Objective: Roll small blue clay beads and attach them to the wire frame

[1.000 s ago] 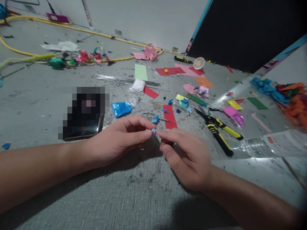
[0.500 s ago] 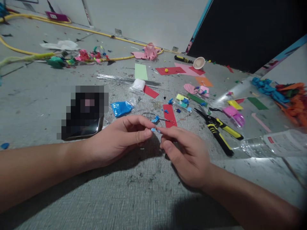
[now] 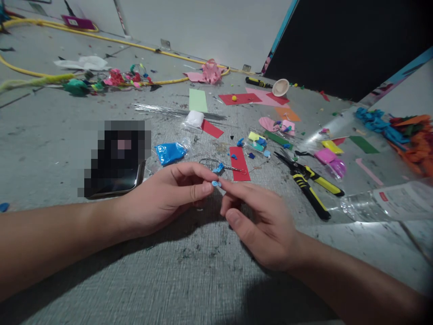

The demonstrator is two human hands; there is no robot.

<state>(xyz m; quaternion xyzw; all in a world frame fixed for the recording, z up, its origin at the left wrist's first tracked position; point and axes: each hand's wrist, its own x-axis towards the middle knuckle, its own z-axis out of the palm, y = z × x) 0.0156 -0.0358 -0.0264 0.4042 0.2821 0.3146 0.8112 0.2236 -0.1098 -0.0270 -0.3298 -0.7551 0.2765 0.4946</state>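
Note:
My left hand (image 3: 176, 187) pinches a small light-blue clay piece (image 3: 215, 183) between thumb and forefinger. My right hand (image 3: 262, 221) points its forefinger at the same piece, the tip touching or almost touching its right side. The right thumb stands apart from that finger, the other fingers are curled, and I see nothing gripped there. Just behind the fingertips lies a bent wire tool (image 3: 233, 169) with blue clay (image 3: 219, 168) on it. A blue clay packet (image 3: 171, 153) rests behind my left hand. Beyond my right fingers is a red paper strip (image 3: 240, 174).
Black-and-yellow pliers (image 3: 309, 192) lie open at the right, near a clear bottle (image 3: 389, 203) on its side. A phone (image 3: 130, 180), partly pixelated, lies left. Farther back are thin metal wires (image 3: 158, 109), a white packet (image 3: 194, 119), a yellow cable (image 3: 125, 43) and paper scraps.
My right forefinger has moved slightly left, bringing a tiny pale-blue bit against the piece in my left fingers. The left hand has stayed nearly still.

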